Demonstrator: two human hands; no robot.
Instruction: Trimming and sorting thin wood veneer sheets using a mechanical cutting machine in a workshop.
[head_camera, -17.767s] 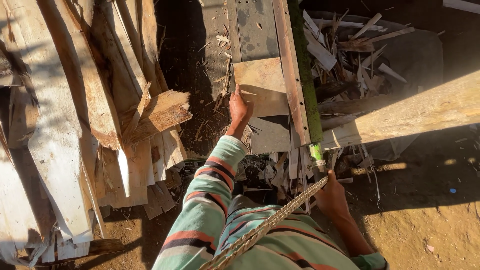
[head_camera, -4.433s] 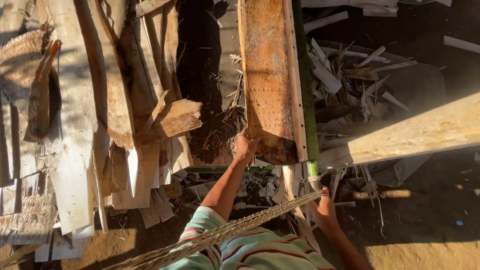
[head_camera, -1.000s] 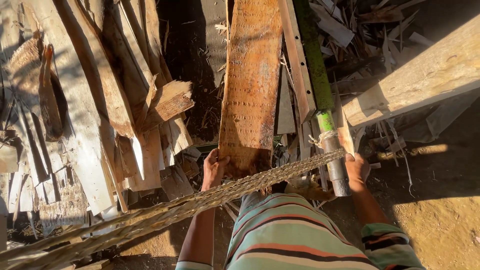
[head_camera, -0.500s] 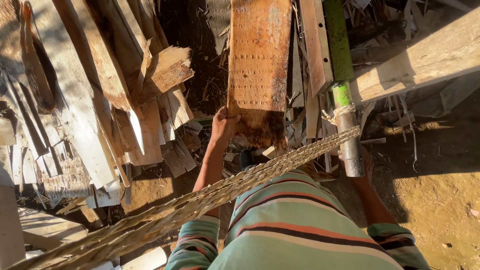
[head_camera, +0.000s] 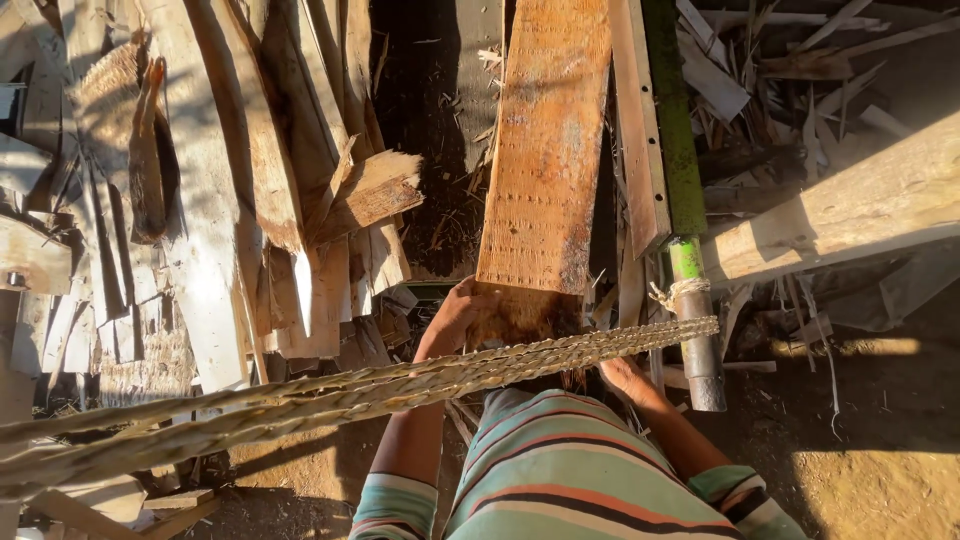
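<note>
Left hand: my left hand (head_camera: 452, 318) grasps the near left corner of the wooden board (head_camera: 545, 150), fingers curled on its ragged end.
Right hand: my right hand (head_camera: 622, 374) sits under the board's near right side, partly hidden by the braided rope (head_camera: 330, 392); I cannot tell its grip.
Board axis: long axis runs straight away from me, far end pointing to the top of the view.
Board place: between the plank pile (head_camera: 220, 180) on the left and the green pole (head_camera: 680, 190) just beside it on the right.
Rope: crosses in front of both wrists.
</note>
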